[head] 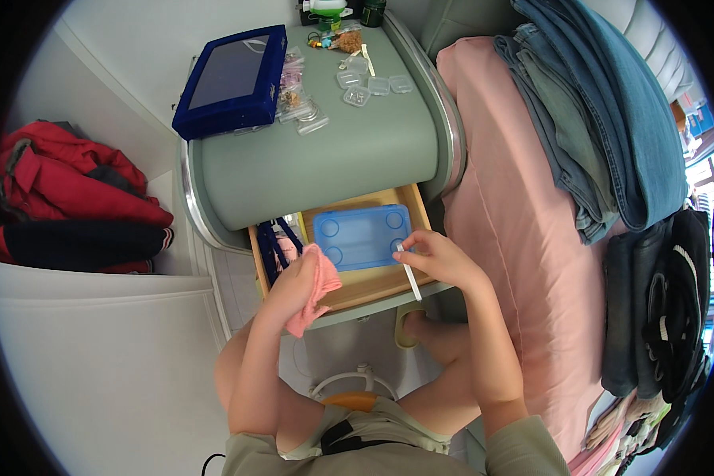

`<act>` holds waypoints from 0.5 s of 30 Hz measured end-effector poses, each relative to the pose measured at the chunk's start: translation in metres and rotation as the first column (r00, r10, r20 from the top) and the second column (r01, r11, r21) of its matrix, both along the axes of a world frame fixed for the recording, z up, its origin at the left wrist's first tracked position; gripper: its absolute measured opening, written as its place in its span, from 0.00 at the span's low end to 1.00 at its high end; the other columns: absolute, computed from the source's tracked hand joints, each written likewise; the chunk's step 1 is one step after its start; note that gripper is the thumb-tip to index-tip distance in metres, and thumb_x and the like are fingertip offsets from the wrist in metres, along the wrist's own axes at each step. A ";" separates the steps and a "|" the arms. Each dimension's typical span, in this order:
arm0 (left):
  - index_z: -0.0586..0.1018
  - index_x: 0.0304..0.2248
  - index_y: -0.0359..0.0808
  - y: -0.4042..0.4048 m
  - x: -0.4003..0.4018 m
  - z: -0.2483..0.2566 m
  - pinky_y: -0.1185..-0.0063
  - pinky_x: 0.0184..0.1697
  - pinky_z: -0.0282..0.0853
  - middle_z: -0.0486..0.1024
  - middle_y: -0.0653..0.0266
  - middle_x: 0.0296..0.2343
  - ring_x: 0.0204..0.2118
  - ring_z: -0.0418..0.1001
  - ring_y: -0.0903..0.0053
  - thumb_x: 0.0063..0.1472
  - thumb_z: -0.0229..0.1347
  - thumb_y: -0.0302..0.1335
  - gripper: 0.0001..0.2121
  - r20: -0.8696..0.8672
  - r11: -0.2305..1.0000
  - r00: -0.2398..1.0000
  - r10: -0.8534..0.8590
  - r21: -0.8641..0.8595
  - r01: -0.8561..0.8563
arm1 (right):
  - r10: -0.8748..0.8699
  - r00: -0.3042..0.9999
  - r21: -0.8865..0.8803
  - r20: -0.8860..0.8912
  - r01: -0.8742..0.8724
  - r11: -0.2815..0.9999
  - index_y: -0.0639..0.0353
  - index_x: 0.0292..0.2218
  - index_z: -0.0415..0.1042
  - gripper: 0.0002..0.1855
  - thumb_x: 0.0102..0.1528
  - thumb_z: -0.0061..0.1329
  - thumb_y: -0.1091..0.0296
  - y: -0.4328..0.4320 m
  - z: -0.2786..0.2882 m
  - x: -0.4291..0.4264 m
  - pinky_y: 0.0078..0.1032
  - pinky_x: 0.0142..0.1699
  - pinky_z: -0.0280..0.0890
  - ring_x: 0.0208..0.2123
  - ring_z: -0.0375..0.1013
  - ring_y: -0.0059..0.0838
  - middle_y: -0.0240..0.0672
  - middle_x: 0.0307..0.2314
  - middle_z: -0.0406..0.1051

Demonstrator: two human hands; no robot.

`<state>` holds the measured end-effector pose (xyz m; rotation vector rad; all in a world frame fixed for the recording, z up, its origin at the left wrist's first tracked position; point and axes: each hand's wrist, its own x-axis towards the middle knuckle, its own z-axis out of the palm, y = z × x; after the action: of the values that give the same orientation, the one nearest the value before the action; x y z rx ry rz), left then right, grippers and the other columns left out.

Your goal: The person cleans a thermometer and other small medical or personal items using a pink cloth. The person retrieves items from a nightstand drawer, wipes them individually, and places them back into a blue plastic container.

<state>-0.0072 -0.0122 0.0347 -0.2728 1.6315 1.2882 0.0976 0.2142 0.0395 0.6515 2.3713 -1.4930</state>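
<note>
A pink cloth (316, 285) is bunched in my left hand (293, 284), over the left front of an open wooden drawer (357, 294). My right hand (437, 257) pinches one end of a thin white strip-like object (412, 278) between thumb and fingers; its other end hangs over the drawer's front edge. Between my hands, a translucent blue plastic box (363, 238) with round marks at its corners lies in the drawer. Dark blue items (268, 247) and a pink packet (287, 245) fill the drawer's left side, partly hidden by my left hand.
On the green nightstand top (333, 149) lie a dark blue velvet case (229, 80), small zip bags (294, 95) and several clear little boxes (357, 95). A pink-covered bed (500, 196) with folded jeans (619, 107) borders the right. Red clothing (77, 178) sits in a cabinet at left.
</note>
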 end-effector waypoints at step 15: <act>0.69 0.30 0.33 -0.017 -0.004 -0.011 0.79 0.36 0.63 0.71 0.58 0.23 0.28 0.69 0.73 0.59 0.37 0.43 0.20 -0.402 0.851 0.760 -0.511 -0.110 0.514 | 0.158 0.961 0.089 0.227 -0.182 0.979 0.64 0.32 0.70 0.24 0.45 0.51 0.49 -0.004 0.013 -0.007 0.29 0.39 0.62 0.33 0.70 0.38 0.46 0.28 0.70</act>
<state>-0.0116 -0.0295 0.0236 0.4745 1.8819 0.9540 0.0901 0.2101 0.0523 0.5861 2.2862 -1.1635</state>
